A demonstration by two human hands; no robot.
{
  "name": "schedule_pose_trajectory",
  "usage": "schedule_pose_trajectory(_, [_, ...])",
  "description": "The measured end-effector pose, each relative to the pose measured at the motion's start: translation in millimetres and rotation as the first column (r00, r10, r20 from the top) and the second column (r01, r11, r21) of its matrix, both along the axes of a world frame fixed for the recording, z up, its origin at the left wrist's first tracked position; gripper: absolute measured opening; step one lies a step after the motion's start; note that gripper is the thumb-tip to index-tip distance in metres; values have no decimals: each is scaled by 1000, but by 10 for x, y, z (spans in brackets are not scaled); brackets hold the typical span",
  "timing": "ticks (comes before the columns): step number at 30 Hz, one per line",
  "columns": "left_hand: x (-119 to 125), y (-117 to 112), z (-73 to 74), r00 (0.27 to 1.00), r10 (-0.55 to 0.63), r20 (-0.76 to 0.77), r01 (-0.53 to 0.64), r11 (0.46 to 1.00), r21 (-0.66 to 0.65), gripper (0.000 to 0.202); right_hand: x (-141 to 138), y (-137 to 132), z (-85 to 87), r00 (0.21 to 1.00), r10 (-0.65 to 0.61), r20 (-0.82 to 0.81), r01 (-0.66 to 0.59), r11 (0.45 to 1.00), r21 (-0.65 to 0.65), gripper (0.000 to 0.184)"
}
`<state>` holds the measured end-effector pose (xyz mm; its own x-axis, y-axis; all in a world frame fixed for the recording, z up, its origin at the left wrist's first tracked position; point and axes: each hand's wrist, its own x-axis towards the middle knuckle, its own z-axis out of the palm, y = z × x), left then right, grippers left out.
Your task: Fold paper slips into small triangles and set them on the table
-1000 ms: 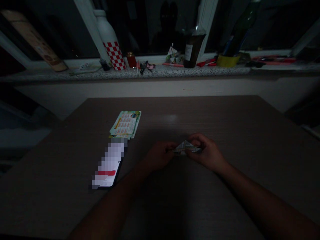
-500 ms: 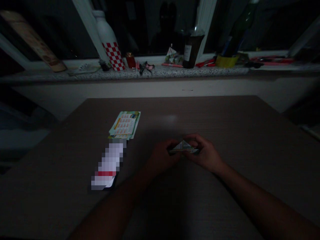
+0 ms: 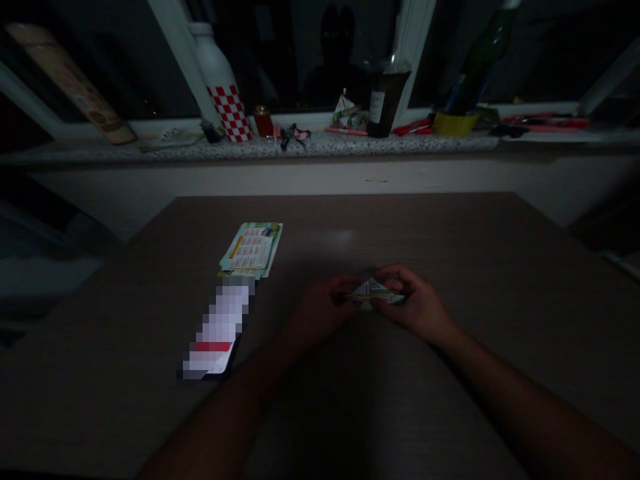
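A small folded piece of printed paper, triangular in outline, sits between both hands just above the brown table. My left hand pinches its left end with curled fingers. My right hand grips its right side, fingers wrapped over the top edge. The room is dim, so the fold details are hard to make out.
A stack of printed paper sheets lies left of the hands, with a phone just in front of it. The windowsill holds a red-checked white bottle, a dark cup, a green bottle and small clutter.
The hands have shifted only slightly while working the folded paper; the paper's tip now shows a little higher between the fingers.
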<state>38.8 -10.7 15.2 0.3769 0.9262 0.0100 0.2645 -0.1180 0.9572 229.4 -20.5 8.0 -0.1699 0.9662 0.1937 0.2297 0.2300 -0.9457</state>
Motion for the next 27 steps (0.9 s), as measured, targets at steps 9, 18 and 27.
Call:
schedule_pose_trajectory(9, [-60,-14,-6,998,44,53,-47,998,46,47,24,5,-27,999,-32,-12,32,999,-1,31])
schedule_pose_trajectory(18, [-57,-64,98,967,226,-121,-189,946,262,12,36,20,-38,993,-87,-79,87,996,-10,32])
schedule_pose_trajectory(27, [-17,-51,38,972,234,-28,-231,969,84,22,26,7,-36,992,-104,-78,106,994,31,30])
